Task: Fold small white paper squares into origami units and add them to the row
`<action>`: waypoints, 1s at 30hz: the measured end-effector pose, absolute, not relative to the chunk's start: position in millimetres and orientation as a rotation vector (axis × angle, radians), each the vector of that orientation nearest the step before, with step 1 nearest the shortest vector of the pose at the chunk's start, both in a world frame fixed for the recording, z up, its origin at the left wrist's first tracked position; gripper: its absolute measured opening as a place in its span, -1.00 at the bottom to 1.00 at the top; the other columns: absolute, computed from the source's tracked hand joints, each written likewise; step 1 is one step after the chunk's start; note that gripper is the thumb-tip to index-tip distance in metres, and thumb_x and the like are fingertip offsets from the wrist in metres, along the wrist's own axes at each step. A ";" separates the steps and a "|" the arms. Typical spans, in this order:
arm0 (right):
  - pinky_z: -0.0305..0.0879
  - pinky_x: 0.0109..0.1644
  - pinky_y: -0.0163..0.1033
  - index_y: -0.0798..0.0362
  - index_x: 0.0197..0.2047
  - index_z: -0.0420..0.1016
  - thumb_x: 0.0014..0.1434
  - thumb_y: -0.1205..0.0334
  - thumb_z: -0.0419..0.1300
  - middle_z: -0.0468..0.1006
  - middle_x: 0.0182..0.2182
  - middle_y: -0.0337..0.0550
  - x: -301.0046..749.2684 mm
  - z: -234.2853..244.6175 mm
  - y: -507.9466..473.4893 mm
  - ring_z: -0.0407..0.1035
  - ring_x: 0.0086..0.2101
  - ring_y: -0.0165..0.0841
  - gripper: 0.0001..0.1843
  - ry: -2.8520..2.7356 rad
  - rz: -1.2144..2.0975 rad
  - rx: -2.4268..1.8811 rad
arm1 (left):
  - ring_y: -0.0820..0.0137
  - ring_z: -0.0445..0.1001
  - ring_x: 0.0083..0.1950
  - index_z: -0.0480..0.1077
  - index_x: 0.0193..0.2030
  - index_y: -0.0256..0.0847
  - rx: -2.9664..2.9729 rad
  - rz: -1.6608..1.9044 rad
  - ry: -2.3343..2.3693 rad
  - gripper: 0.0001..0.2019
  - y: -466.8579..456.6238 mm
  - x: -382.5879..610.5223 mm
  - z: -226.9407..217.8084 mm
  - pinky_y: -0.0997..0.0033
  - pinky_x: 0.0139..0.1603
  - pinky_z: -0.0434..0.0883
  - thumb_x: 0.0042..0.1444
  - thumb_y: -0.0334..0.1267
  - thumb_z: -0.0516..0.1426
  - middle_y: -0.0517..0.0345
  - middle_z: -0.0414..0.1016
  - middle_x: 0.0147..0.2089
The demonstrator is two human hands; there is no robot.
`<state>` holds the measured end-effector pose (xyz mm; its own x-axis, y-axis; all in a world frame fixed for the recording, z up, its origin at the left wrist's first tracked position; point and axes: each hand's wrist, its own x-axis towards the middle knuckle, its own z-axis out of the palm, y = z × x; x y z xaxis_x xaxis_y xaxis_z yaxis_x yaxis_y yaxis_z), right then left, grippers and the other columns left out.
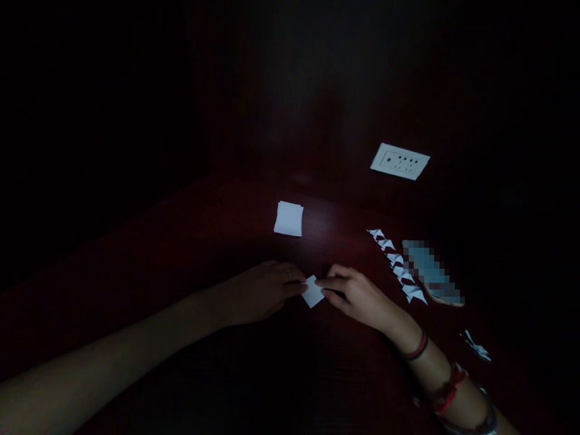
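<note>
A small white piece of paper (312, 292), turned like a diamond, lies between my two hands on the dark red table. My left hand (267, 292), with a ring on one finger, has its thumb and fingertips closed on the paper's left corner. On the opposite corner, the fingers of my right hand (356, 296) pinch the paper. Bracelets circle my right wrist and forearm. Dim light hides whether the paper has a fold in it.
A stack of white paper squares (289, 219) lies farther back. To the right, several folded paper pieces (397, 266) form a slanting row beside a phone (432, 272) with a blurred screen. Another folded paper (476, 347) lies nearer. A socket plate (400, 161) is on the back wall.
</note>
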<state>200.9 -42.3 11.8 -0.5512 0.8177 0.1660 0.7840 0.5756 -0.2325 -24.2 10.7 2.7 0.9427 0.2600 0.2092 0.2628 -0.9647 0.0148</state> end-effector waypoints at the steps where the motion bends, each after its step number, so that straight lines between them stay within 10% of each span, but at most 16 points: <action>1: 0.23 -0.16 -0.23 -0.01 -0.07 0.40 0.16 0.30 0.01 0.34 -0.29 -0.16 201.1 12.3 -42.5 0.29 -0.28 -0.39 -0.72 -2.557 0.197 -1.322 | 0.28 0.17 0.10 0.20 0.08 -0.17 -3.088 -0.331 -0.411 -0.61 11.2 -24.2 2.1 0.25 0.06 0.16 0.09 -0.49 -0.01 0.08 0.25 0.08; 30: 0.26 -0.19 -0.32 0.05 -0.10 0.40 0.11 0.33 0.08 0.36 -0.29 -0.16 202.2 10.9 -39.3 0.29 -0.30 -0.42 -0.74 -2.418 0.386 -1.273 | 0.29 0.22 0.07 0.23 0.06 -0.17 -3.078 -0.349 -0.445 -0.64 9.7 -22.1 1.0 0.27 0.04 0.18 0.11 -0.47 0.01 0.09 0.29 0.05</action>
<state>202.2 -39.3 10.9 -0.5181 0.8311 0.2021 0.7270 0.5524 -0.4079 -22.1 9.7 1.0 0.9347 0.2784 0.2209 0.2811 -0.9595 0.0198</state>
